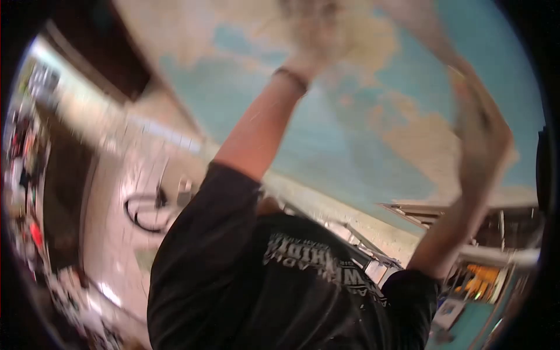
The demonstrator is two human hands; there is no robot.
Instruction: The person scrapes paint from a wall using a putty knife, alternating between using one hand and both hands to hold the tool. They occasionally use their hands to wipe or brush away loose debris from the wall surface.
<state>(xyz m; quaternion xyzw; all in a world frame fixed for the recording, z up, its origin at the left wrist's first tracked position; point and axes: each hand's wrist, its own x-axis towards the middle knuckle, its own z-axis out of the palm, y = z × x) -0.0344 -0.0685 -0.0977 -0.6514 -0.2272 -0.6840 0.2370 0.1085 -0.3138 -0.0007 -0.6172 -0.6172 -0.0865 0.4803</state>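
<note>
A large wall-like surface (350,134) with patchy turquoise and beige paint fills the upper view. My left hand (312,26) is raised against or close to it, below a dark band (291,80) on the wrist. Motion smears its fingers, and anything in them is hidden. Off to the right, my right hand (484,125) is also raised near the painted surface. A pale, blurred long shape (429,29) runs up and left from it; I cannot make out what it is. Whether either hand touches the surface does not show clearly.
A black curved hose or cable (140,216) lies on the pale floor (116,233) at left. Metal framework (361,239) stands below the painted surface. Cluttered shelves (26,157) line the far left. Yellow items (481,283) sit at the lower right.
</note>
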